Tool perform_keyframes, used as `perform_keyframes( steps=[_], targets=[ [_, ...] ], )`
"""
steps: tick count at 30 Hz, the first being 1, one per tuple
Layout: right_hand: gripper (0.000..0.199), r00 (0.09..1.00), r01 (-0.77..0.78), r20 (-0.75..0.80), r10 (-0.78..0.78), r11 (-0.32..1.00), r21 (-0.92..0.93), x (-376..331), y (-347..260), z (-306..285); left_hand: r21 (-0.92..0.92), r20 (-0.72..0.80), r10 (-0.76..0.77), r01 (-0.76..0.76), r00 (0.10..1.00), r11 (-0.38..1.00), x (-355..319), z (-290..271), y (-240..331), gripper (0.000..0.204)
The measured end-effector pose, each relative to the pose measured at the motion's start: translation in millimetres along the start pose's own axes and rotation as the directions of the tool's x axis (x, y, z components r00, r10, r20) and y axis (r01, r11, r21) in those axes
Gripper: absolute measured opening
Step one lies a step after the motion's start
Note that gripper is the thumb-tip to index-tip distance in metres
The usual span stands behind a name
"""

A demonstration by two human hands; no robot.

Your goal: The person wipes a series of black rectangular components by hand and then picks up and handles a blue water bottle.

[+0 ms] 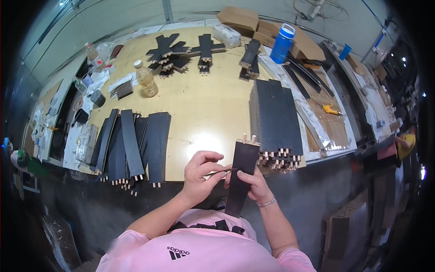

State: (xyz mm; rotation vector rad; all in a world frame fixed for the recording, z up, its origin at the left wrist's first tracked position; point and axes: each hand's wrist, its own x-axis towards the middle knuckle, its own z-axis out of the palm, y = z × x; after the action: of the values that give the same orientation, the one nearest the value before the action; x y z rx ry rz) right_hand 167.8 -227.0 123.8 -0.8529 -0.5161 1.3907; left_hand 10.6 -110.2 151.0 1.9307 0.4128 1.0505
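My right hand (260, 186) is closed around a dark flat board (243, 157) with two pale wooden dowels at its far end. The thumb lies on the board's face, and the other fingers are mostly hidden behind it. In my left hand (197, 177) a thin, dark, pointed stick-like tool (218, 172) is pinched, its tip at the board's left edge. What kind of tool it is cannot be made out. Just right of the held board is a tall stack of similar dark boards (277, 115), dowels facing me. A looser pile of dark boards (131, 143) lies left of my left hand.
On the pale table (195, 109), more crossed dark boards (167, 50) sit at the back. A bottle of yellowish liquid (146, 81) stands at left. A blue bottle (282, 44), cardboard boxes (240, 20) and a yellow air gun (331, 109) are to the right. Other people appear at both sides.
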Motion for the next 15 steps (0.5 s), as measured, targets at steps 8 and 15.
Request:
perform_keyframes(
  steps=[8,15],
  targets=[
    [0.035,0.980,-0.188,0.043,0.196,0.970,-0.157,40,25,47,0.331,0.055,0.259,-0.263,0.964,0.906,30,-63,-12,0.018],
    [0.039,0.954,-0.295,-0.016,0.301,0.925,-0.240,48,42,62,0.306,-0.116,0.186,-0.143,0.976,0.941,22,-95,-45,0.015]
  ],
)
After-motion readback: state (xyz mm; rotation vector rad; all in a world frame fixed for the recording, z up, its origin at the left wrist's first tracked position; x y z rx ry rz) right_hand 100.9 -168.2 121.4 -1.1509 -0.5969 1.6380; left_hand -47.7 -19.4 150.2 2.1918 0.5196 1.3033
